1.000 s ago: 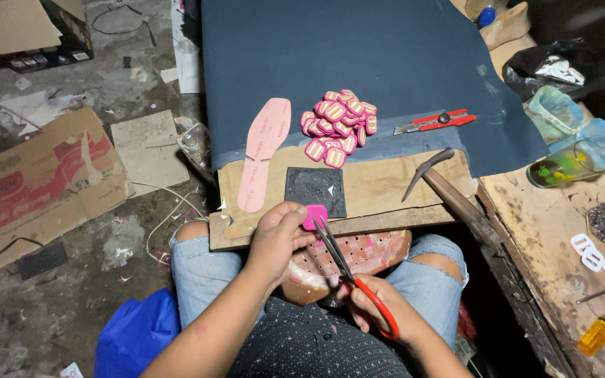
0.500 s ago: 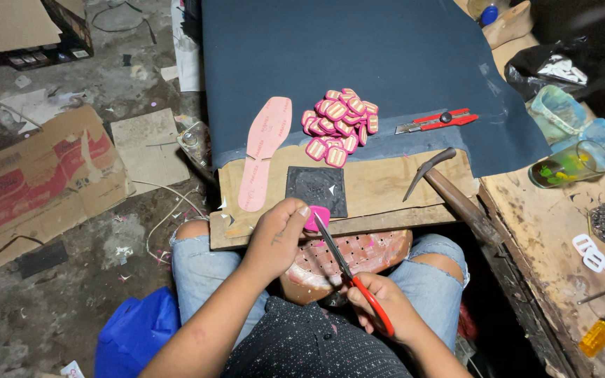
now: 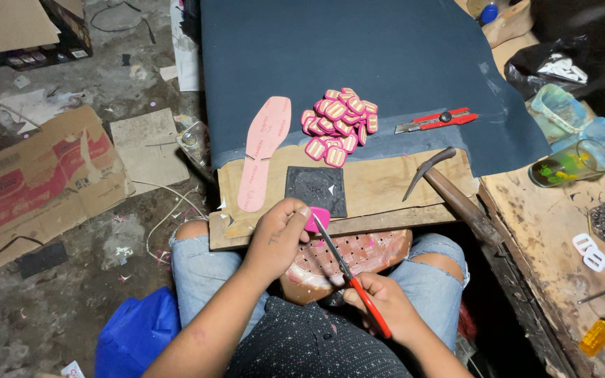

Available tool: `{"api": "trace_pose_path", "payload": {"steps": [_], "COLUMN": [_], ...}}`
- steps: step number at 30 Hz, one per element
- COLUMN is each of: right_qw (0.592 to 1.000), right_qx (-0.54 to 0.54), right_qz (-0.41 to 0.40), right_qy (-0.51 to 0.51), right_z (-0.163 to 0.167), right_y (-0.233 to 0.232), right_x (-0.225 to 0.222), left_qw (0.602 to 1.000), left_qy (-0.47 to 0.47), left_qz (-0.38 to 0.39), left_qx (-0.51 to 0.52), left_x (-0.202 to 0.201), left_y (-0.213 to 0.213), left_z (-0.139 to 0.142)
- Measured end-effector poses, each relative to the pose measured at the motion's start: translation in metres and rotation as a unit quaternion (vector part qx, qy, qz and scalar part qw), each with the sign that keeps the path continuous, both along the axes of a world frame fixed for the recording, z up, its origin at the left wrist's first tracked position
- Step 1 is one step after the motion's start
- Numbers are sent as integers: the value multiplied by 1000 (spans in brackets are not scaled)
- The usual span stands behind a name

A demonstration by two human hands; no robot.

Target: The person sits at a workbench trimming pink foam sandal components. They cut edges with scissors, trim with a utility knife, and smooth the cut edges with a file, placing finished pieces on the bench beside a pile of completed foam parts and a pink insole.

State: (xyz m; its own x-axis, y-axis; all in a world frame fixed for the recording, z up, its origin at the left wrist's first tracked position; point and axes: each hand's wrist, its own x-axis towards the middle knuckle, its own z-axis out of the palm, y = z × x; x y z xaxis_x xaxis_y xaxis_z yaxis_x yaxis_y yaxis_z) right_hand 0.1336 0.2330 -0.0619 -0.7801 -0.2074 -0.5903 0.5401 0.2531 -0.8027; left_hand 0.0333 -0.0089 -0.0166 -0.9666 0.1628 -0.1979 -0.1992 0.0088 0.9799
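We see the left hand [image 3: 279,238] at the near edge of the wooden board [image 3: 379,183] that lies across our lap, thumb and fingers pinched narrowly on a small pink piece [image 3: 318,218]. The right hand [image 3: 386,310] is closed through the red handles of the scissors [image 3: 348,273]; the blades point up toward the piece and reach its lower edge. We cannot tell how far the blades are parted.

Judgement: the piece looks thin, light and flexible, like the pink insole [image 3: 264,149] lying along the board's left side. It should bend if pinched far from the cut, so hold it close to the blade line, by the edges.

Elsewhere on the board: a dark square pad [image 3: 316,189] near the middle, a hammer [image 3: 449,189] at the right edge. A pile of pink patches [image 3: 339,124] and a red utility knife [image 3: 434,120] lie on the dark sheet [image 3: 358,49] beyond.
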Motion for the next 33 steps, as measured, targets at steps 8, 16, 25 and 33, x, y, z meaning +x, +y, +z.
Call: {"api": "trace_pose_path", "payload": {"steps": [8, 16, 25, 33], "right_qw": [982, 971, 985, 977], "right_qx": [-173, -227, -158, -200], "right_qz": [35, 34, 62, 66], "right_qy": [67, 73, 40, 26], "right_z": [-9, -12, -7, 3], "right_y": [3, 1, 4, 8], "right_x": [3, -4, -11, -13], "left_qw": [980, 953, 953, 982], "left_qy": [-24, -46, -104, -6], "left_qz": [61, 61, 86, 52], "left_qx": [190, 294, 272, 181], "left_x": [-5, -1, -7, -5], "left_y": [2, 17, 10, 2], "left_z": [-10, -8, -3, -5]}}
